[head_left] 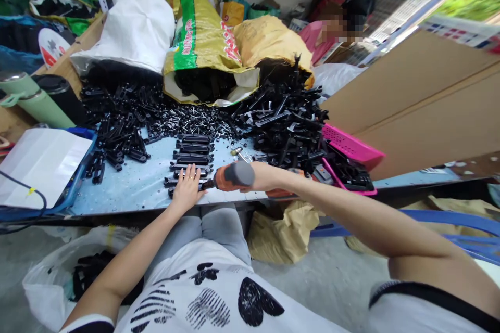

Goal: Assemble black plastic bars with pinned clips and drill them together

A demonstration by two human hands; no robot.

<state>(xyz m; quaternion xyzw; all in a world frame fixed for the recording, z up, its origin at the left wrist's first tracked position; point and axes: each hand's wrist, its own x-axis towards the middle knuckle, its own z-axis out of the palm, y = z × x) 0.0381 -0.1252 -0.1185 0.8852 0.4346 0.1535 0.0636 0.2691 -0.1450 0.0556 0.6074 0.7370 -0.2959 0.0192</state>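
Observation:
My left hand (187,190) lies with its fingers stretched out over the nearest of a column of black plastic parts (193,156) near the table's front edge. Wrapped round a cordless screwdriver (234,176), my right hand (261,176) is closed. The orange and grey tool lies sideways, its tip pointing left at the end of the nearest black part, close to my left fingers. Whether the tip touches a screw is too small to tell. Beyond the column spreads a heap of small screws (195,119).
Black parts pile up left and right (289,125), spilling from a white sack (136,26), a gold-green sack (211,47) and a tan sack (269,41). A pink basket (351,148) stands right, a blue tray (80,182) left. Another person (316,36) sits behind.

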